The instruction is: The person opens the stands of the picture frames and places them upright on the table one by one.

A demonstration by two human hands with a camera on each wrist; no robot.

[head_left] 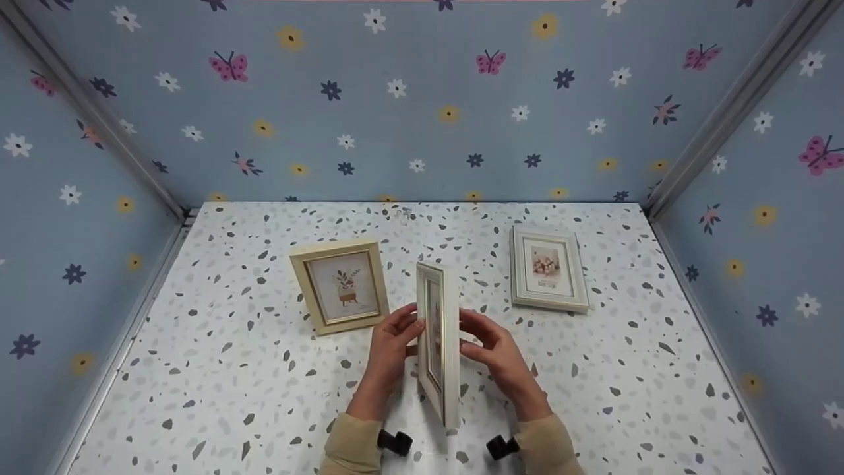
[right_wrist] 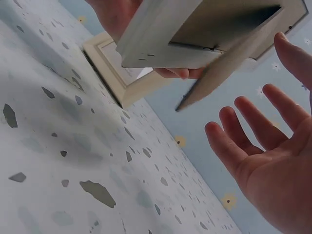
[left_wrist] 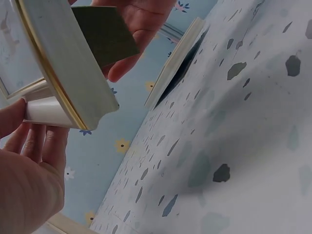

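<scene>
A white picture frame (head_left: 451, 356) with a gold inner line is held up off the table, seen nearly edge-on in the head view. My left hand (head_left: 388, 346) grips its edge, with the thumb on the front and the fingers behind. On the back, a dark stand flap (right_wrist: 226, 66) is swung outward, plain in both wrist views. Beside that flap is my right hand (right_wrist: 273, 156), its fingers spread and relaxed, holding nothing. The thumb comes close to the frame's back; whether it touches, I cannot tell.
A cream frame (head_left: 305, 290) with a potted-plant picture is at the left, close to my left hand. Farther back on the right lies another white frame (head_left: 517, 284) with a small photo. Flower-patterned walls (head_left: 422, 59) enclose the speckled table (head_left: 217, 396) at the back and sides.
</scene>
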